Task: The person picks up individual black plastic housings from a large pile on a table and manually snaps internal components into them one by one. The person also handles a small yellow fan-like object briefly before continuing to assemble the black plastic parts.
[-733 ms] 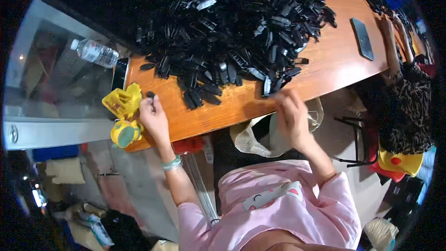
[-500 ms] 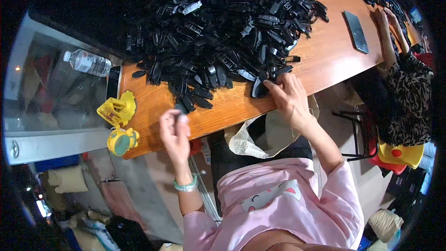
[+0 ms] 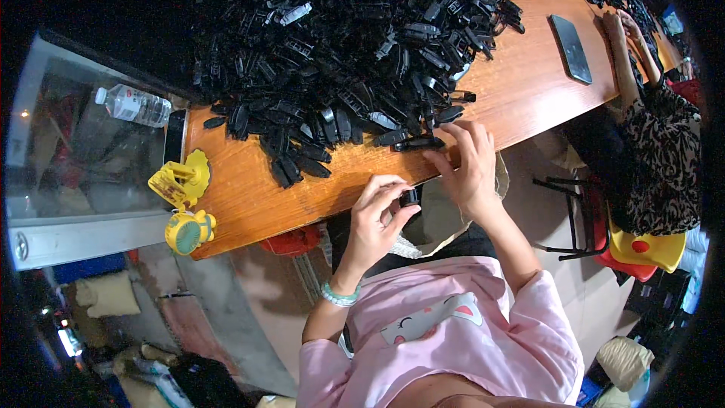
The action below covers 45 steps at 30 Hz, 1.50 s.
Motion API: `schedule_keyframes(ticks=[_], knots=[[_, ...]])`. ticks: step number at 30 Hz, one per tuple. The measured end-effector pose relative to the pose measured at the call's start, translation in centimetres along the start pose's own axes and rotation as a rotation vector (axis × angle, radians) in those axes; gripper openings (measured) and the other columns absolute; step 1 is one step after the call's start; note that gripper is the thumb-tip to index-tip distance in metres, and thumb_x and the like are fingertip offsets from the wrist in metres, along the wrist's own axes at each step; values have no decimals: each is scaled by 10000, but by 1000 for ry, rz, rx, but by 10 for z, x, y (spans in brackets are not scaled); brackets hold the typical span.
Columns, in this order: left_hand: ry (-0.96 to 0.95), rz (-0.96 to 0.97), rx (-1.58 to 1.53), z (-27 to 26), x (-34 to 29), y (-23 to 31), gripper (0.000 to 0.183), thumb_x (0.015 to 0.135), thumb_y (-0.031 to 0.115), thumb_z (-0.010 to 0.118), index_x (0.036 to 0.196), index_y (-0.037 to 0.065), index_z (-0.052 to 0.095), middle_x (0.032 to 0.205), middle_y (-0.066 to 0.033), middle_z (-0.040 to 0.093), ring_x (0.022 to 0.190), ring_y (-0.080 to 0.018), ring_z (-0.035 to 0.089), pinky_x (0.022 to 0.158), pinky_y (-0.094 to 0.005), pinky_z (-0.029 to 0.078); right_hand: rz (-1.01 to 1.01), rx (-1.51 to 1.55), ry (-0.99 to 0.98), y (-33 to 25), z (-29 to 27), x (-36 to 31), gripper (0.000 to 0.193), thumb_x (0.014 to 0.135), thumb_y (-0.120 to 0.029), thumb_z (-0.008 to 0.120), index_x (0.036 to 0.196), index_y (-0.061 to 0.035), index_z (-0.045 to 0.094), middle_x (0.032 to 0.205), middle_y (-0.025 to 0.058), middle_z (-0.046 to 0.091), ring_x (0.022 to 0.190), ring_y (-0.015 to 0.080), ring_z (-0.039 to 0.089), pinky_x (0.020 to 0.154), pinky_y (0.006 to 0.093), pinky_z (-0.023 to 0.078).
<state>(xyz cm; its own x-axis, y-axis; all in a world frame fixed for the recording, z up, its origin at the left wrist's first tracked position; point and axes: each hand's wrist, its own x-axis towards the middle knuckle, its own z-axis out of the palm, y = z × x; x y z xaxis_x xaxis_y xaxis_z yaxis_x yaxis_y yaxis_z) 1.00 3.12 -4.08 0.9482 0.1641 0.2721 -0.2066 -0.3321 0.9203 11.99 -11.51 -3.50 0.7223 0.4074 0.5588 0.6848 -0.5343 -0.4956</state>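
My left hand (image 3: pixel 377 219) is over the table's front edge, pinching a small black plastic piece (image 3: pixel 409 197) between thumb and fingertips. The fingers hide part of that piece, so its exact kind is unclear. To its right, my right hand (image 3: pixel 470 166) has its fingers apart with nothing held. Its fingertips are close to a long black clip-like piece (image 3: pixel 418 143) lying at the near side of a big heap of black plastic clip-like pieces (image 3: pixel 332 68). Whether they touch it, I cannot tell.
The wooden table (image 3: pixel 521 83) carries a dark phone (image 3: pixel 570 49) at the right. A yellow fan (image 3: pixel 190 233) and yellow holder (image 3: pixel 181 179) stand at the left edge. A plastic bottle (image 3: pixel 134 106) lies farther left. Another person's hands (image 3: pixel 623 26) are at the far right.
My left hand has swung right, from the table's near left to beside my right hand. My right hand's fingers have spread off the piece they were touching, which now lies flat.
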Motion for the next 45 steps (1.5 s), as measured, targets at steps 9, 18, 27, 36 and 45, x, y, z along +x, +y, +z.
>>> schedule_keyframes(ticks=[9, 18, 27, 36, 45], knots=[[-36, -123, 27, 14, 21, -11, 320, 840, 88, 631, 1111, -58, 542, 1119, -119, 572, 712, -99, 568, 536, -212, 474, 138, 333, -192, 10, 2, 4, 236, 728, -52, 644, 932, -17, 529, 850, 188, 527, 769, 396, 562, 667, 426, 464], [56, -231, -95, 18, 3, -4, 274, 827, 81, 650, 1056, -51, 578, 903, -112, 653, 598, -119, 600, 509, -234, 465, 178, 19, -156, 10, -10, -5, 242, 779, -31, 575, 1014, -25, 518, 823, 208, 586, 726, 404, 592, 622, 464, 477], [22, -188, -255, 17, -9, -1, 257, 859, 31, 585, 1093, -75, 578, 875, -85, 614, 606, -96, 574, 504, -205, 448, 442, 969, -175, -10, -37, -30, 350, 902, -76, 550, 1230, 16, 470, 879, 102, 620, 770, 138, 605, 703, 262, 488], [15, -27, 27, 6, -4, 16, 277, 778, 39, 682, 1026, -58, 605, 820, -140, 612, 653, -221, 619, 559, -300, 471, 81, 599, -402, -11, -50, -32, 347, 803, 4, 587, 1147, 32, 547, 965, 162, 591, 870, 292, 587, 776, 347, 463], [-110, 152, 232, -5, 9, 43, 223, 765, 52, 682, 919, -90, 604, 765, -153, 583, 640, -255, 579, 576, -302, 454, -174, 424, -520, -14, -57, -35, 485, 695, 73, 570, 1165, 93, 450, 928, 209, 497, 825, 369, 530, 713, 403, 457]])
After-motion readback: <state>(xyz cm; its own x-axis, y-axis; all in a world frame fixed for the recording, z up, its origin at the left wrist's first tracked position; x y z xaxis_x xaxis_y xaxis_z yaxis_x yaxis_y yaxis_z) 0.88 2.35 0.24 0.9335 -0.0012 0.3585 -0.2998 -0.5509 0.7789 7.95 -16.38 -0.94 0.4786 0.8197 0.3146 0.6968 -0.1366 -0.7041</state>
